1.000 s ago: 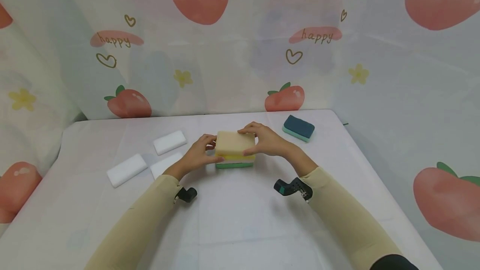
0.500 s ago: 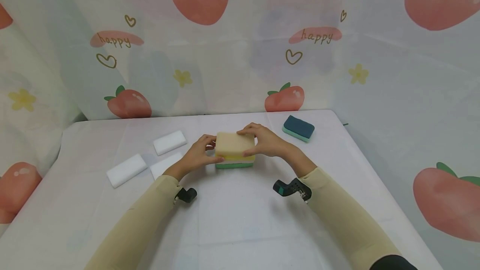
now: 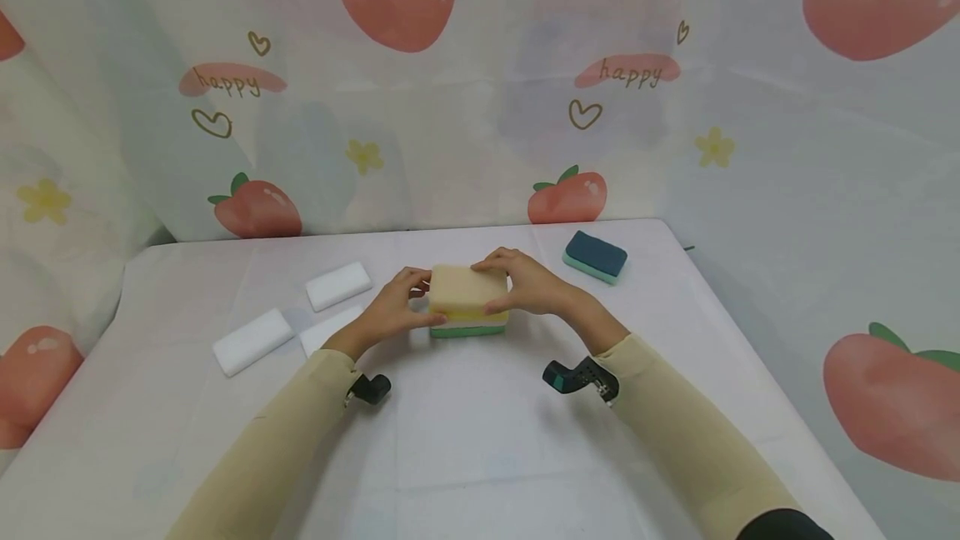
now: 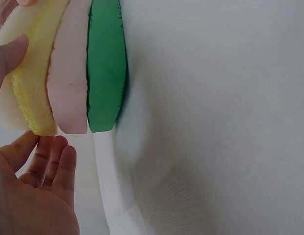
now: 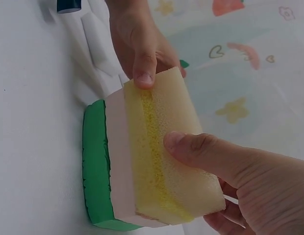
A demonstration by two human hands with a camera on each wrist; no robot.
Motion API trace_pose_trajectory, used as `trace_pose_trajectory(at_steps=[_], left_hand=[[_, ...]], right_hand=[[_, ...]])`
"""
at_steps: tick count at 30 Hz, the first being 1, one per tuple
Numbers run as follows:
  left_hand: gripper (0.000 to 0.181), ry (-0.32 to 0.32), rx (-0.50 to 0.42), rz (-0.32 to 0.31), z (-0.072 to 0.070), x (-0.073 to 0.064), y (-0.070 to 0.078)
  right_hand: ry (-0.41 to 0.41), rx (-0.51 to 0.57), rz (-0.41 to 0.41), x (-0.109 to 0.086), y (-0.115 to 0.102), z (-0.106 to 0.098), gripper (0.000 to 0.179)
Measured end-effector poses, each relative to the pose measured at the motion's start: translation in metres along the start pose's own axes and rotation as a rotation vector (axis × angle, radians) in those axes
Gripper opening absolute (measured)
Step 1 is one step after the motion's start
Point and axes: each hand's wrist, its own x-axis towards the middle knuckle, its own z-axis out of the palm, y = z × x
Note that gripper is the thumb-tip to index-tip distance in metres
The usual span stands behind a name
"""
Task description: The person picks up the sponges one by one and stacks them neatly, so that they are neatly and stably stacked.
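Both your hands grasp the yellow sponge (image 3: 468, 290), which sits on top of a stack near the middle of the counter (image 3: 480, 440). Your left hand (image 3: 393, 307) pinches its left end, thumb on the near side. Your right hand (image 3: 528, 283) clamps its right end, thumb across the near face. Beneath it lie a pink sponge (image 5: 118, 161) and a green sponge (image 5: 95, 166), the green one touching the counter. Three white sponges (image 3: 253, 340) lie toward the left edge. A dark blue sponge (image 3: 596, 256) rests near the far right corner.
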Motion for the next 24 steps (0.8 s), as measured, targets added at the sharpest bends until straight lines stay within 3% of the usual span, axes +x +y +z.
trace_pose_trajectory(at_steps=[8, 17, 24], left_hand=[[0.08, 0.024, 0.017, 0.043, -0.009, 0.004, 0.009], [0.078, 0.0, 0.089, 0.053, -0.011, 0.016, 0.025], [0.073, 0.011, 0.086, 0.042, -0.006, 0.016, 0.023]], right_hand=[[0.008, -0.008, -0.005, 0.002, 0.002, 0.001, 0.067], [0.002, -0.026, -0.005, 0.004, 0.002, 0.001, 0.066], [0.006, -0.013, -0.012, 0.001, 0.003, 0.001, 0.067]])
